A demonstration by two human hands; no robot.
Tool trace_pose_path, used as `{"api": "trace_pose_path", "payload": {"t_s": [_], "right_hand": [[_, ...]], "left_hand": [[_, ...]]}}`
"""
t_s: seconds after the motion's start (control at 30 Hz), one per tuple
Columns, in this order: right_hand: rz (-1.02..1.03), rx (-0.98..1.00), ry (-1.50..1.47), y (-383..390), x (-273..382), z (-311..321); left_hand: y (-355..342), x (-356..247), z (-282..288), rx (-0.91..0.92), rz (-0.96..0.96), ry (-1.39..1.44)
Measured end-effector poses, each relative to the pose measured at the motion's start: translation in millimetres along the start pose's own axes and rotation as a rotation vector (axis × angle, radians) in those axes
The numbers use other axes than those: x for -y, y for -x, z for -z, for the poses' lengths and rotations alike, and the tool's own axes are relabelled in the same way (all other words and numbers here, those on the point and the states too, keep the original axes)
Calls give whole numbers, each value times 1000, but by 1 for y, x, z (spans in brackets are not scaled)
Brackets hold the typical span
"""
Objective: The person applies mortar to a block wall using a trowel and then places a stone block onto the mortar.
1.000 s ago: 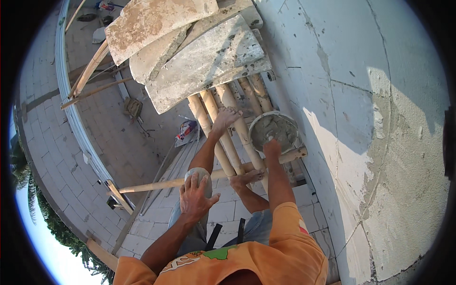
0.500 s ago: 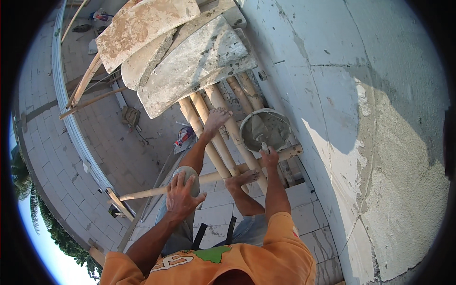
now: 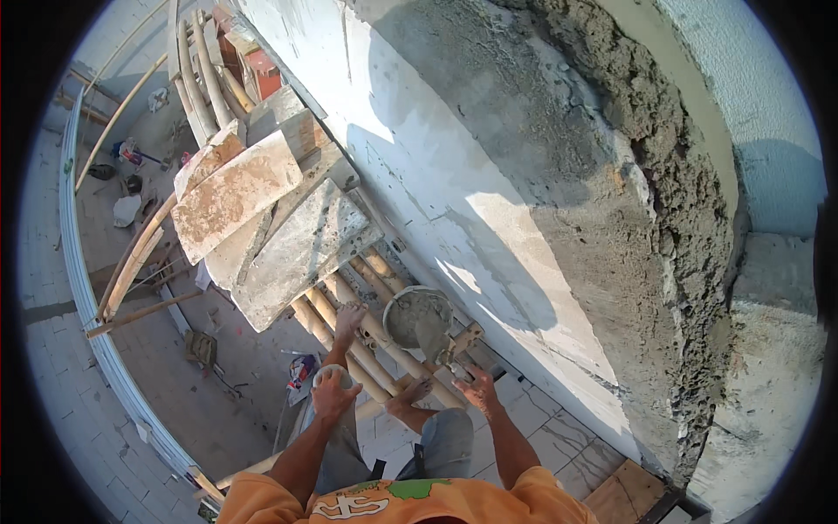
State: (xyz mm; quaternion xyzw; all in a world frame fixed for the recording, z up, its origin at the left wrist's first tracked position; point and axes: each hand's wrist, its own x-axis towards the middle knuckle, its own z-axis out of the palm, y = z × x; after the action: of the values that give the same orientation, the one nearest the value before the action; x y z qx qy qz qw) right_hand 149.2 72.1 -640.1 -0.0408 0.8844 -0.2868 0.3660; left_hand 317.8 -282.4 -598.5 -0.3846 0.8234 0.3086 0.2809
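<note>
My right hand (image 3: 476,389) is closed round the handle of a trowel (image 3: 443,356). The trowel's blade overlaps the near rim of a round bucket (image 3: 386,325) and looks coated in grey mortar. More wet mortar (image 3: 412,314) lies inside the bucket, which sits beside the wall over bamboo poles (image 3: 370,334). My left hand (image 3: 333,397) rests on my raised left knee, its fingers spread over the rounded top and no tool in it. My bare feet are on the poles, left of the bucket and just below it.
Rough, stained slabs (image 3: 312,231) lie stacked across the poles ahead. A block wall (image 3: 419,166) rises close on the right, bearing a thick rough band of mortar (image 3: 650,131). A lower floor (image 3: 253,384) shows through on the left, beyond it a long metal rail (image 3: 100,336).
The view has swung right, bringing the mortar-covered wall into sight. The trowel has moved from inside the bucket to its near rim. My left hand stays on the knee.
</note>
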Motion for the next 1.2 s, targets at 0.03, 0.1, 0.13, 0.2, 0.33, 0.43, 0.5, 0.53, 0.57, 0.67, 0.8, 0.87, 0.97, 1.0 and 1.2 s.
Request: {"api": "trace_pose_path", "payload": {"t_s": [0.03,0.1,0.13,0.2,0.33,0.43,0.5,0.53,0.57,0.67,0.8,0.87,0.97,1.0,1.2], "right_hand": [[6,23,-103,17,-3,14],[52,34,-211,36,42,54],[96,65,-25,57,100,89],[138,73,154,101,193,146],[220,34,-41,155,333,220],[131,77,-175,174,435,264],[102,33,-253,181,491,291],[174,-28,-266,180,513,302],[257,-187,-165,174,530,312],[574,-678,324,157,592,338],[396,-870,707,121,636,351],[344,-824,980,103,644,356],[426,-866,961,90,663,344],[428,-866,977,85,668,344],[459,-886,936,53,708,332]], "left_hand": [[2,-1,6,-4,25,117],[9,-3,20,-19,-51,195],[10,-1,32,-23,-71,277],[21,-13,60,-41,-91,316],[34,-3,90,-99,-180,377],[43,16,116,-90,-106,365],[41,25,125,-154,-76,412],[36,28,129,-211,-45,450],[29,30,132,-212,-50,463],[15,36,145,-286,-33,564],[6,11,179,-360,43,664],[5,6,188,-398,41,690],[7,15,205,-521,-11,688],[8,15,205,-514,-10,702],[-7,55,184,-414,191,700]]}}
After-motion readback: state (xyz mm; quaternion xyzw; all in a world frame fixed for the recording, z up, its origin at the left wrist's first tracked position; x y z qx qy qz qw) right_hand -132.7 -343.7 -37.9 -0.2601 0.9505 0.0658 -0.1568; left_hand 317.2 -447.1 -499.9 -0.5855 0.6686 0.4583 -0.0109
